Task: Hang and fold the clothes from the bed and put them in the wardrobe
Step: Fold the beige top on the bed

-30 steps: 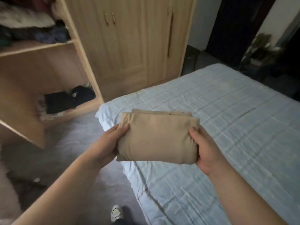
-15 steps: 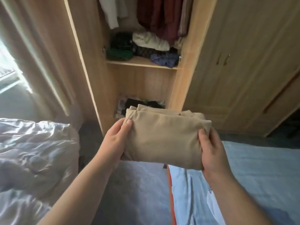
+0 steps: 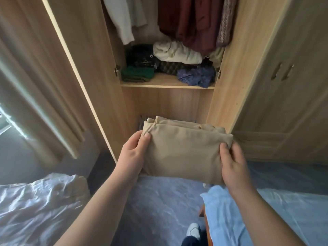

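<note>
A folded beige garment (image 3: 184,151) is held flat in the air in front of the open wooden wardrobe (image 3: 229,89). My left hand (image 3: 133,153) grips its left edge, thumb on top. On the right edge sits my right hand (image 3: 232,160), also gripping it. Behind the garment lies the wardrobe's lower compartment, mostly hidden. The shelf (image 3: 166,84) above carries folded dark, green, cream and blue clothes. Dark red and white garments (image 3: 191,22) hang over that shelf. The bed with a light blue sheet (image 3: 266,215) fills the lower right.
The wardrobe's open door (image 3: 83,68) stands at the left, with a curtain (image 3: 35,89) and window beyond it. A white crumpled duvet (image 3: 39,210) lies at lower left. Closed wardrobe doors (image 3: 284,86) are at the right. My shoe (image 3: 193,231) rests on the grey floor.
I have turned from the bed toward the open wardrobe and come closer to it. The folded beige garment stays in both hands, now in front of the lower compartment.
</note>
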Motion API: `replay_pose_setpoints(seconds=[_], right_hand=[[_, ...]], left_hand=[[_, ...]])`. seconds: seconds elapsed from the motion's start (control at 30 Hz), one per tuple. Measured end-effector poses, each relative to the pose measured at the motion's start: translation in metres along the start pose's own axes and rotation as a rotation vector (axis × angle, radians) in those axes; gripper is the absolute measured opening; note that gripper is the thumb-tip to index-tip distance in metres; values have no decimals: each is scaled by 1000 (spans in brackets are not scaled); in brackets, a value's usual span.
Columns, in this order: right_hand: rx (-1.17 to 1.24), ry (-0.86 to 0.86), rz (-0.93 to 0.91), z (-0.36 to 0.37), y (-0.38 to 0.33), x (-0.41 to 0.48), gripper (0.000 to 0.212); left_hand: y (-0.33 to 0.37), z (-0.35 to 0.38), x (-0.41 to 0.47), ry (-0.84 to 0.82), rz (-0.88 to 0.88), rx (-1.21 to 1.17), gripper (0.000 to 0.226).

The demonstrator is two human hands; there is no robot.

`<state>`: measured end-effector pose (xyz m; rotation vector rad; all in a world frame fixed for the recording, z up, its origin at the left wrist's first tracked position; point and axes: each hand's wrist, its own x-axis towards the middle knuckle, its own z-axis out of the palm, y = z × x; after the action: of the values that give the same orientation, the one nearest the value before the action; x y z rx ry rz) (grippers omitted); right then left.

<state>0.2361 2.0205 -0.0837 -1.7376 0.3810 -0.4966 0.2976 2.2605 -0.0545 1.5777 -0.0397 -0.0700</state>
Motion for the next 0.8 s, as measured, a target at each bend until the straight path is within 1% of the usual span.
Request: replay_pose_setpoints(seconds=[0.13, 0.23, 0.37, 0.53, 0.57, 0.6, 0.67, 0.8], right_hand=[[-14, -11, -98, 16, 16, 103, 10], [-16, -78, -109, 28, 17, 183, 17], [-18, -128, -115, 52, 12, 270, 31], [34, -198, 1, 101, 20, 359, 63], [30, -196, 14, 111, 22, 375, 64], [27, -191, 16, 120, 23, 390, 59], [20, -177, 15, 137, 27, 422, 41], [-44, -152, 19, 178, 42, 493, 24]], left_hand=[[1, 36, 88, 50, 6, 21, 19], [14, 63, 151, 136, -9, -41, 17], [25, 83, 221, 225, -1, -68, 17], [17, 86, 306, 353, -23, -92, 18], [15, 86, 324, 355, -18, -79, 18], [12, 85, 344, 353, -10, -61, 17], [4, 82, 388, 345, 11, -20, 17], [-15, 72, 483, 278, 37, 75, 17]])
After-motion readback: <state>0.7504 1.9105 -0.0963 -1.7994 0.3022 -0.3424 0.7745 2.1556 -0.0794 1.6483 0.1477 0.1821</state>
